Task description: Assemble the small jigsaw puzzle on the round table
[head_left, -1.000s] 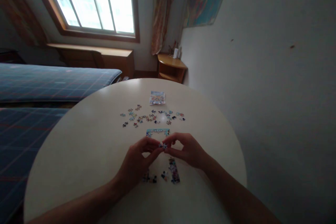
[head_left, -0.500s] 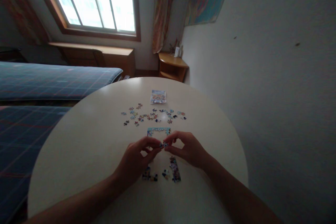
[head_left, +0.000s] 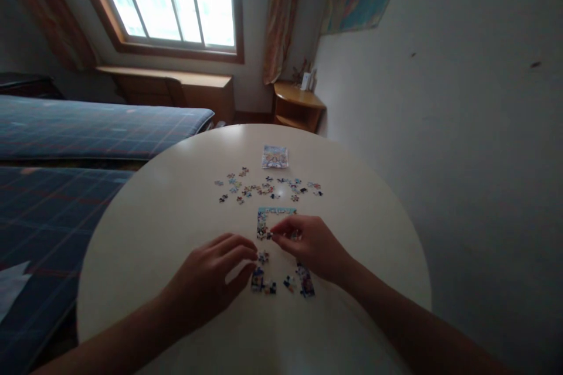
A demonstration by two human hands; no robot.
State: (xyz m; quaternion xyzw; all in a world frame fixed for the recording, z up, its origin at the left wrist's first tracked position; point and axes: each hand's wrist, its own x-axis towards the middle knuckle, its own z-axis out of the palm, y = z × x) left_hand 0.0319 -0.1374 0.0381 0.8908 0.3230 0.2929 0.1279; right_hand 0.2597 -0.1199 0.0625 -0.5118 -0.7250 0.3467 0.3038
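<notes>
My right hand (head_left: 314, 243) pinches a small jigsaw piece (head_left: 270, 235) between thumb and fingertips, at the lower left part of a joined puzzle frame (head_left: 260, 224). My left hand (head_left: 215, 269) is open, its curved fingers and thumb apart. Just beside its fingertips lies a loose puzzle piece (head_left: 263, 258). Nearer to me are a joined corner section (head_left: 257, 281), a loose light-and-dark piece (head_left: 290, 283) and a joined strip (head_left: 305, 281). My right hand hides part of the frame's right side.
Several loose puzzle pieces (head_left: 265, 188) are scattered farther back on the round white table (head_left: 176, 199). Behind them lies a small picture sheet (head_left: 275, 157). A plaid-covered bed (head_left: 88, 129) stands to the left, a wall (head_left: 475, 158) to the right.
My hands, together over a piece before, are now apart. The left has drawn back left and opened; the right has a piece at the frame's lower left. The view has shifted slightly.
</notes>
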